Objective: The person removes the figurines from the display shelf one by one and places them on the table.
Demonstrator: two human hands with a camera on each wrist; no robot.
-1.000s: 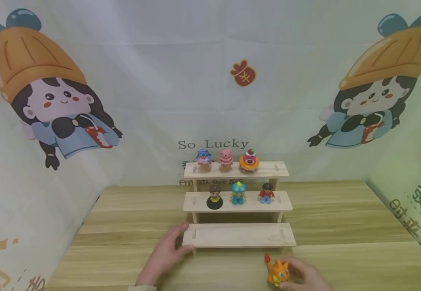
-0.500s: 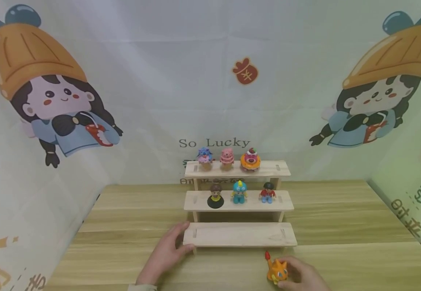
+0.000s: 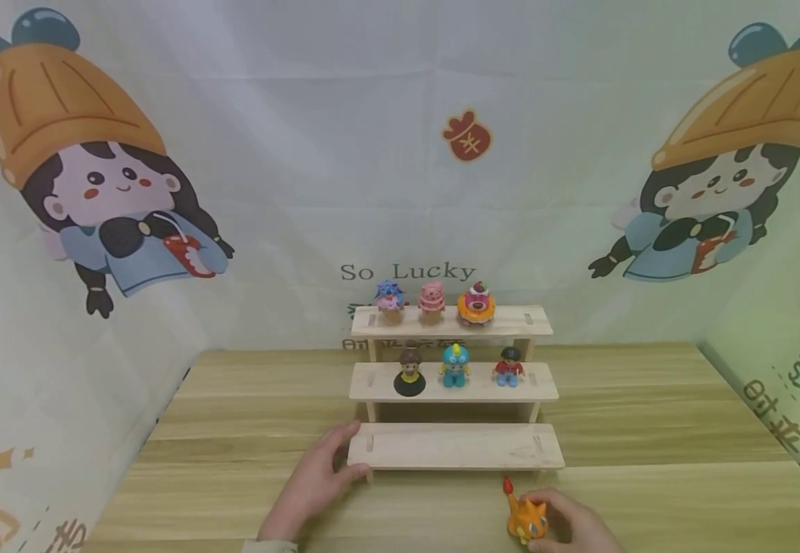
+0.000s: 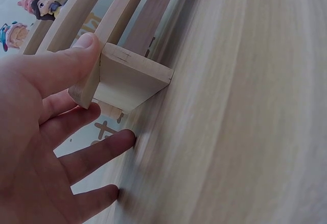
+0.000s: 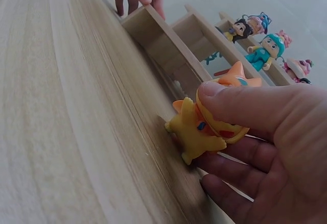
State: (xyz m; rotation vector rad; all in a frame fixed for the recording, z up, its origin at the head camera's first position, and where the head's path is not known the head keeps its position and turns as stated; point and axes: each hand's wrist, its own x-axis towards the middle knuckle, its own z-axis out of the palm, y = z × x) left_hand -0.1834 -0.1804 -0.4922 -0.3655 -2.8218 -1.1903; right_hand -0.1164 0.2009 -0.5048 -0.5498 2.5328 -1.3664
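A three-tier wooden display stand (image 3: 455,447) stands on the table. My left hand (image 3: 313,478) grips the left end of its lowest tier; in the left wrist view the thumb (image 4: 86,43) presses the board's edge, while the other fingers spread behind and below. In front of the stand's right part, my right hand (image 3: 578,525) pinches an orange cat-like figurine (image 3: 527,522) with a red-tipped tail. The right wrist view shows its yellow underside (image 5: 194,134) close to the tabletop; whether it touches, I cannot tell.
On the middle tier stand a yellow-dressed figurine (image 3: 409,372), a teal one (image 3: 455,367) and a red-jacketed one (image 3: 509,367). The top tier bears blue (image 3: 390,299), pink (image 3: 432,302) and ring-wearing (image 3: 476,305) figurines. A printed cloth (image 3: 289,192) encloses the table (image 3: 648,430).
The head view has shifted very slightly. My right hand, still holding the orange figurine, has barely moved left; my left hand has stayed at the stand's end.
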